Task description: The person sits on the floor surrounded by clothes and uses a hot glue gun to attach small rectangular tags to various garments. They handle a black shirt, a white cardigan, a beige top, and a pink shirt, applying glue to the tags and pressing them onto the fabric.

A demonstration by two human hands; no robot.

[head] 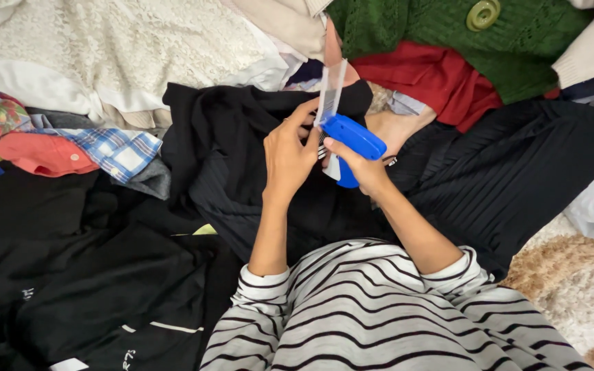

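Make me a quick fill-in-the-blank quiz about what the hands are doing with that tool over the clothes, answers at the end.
1. The right hand grips a tagging gun whose colour is ____.
2. The left hand touches the clear strip of fasteners that sticks out of the gun's ____.
3. The big round button sits on a knitted garment coloured ____.
4. The person's sleeves have black and white ____.

Answers: blue; top; green; stripes

Blue tagging gun [352, 141], green cardigan [448, 34], red garment [441, 79], black-and-white striped sleeves [379, 309], blue plaid cloth [115, 148].
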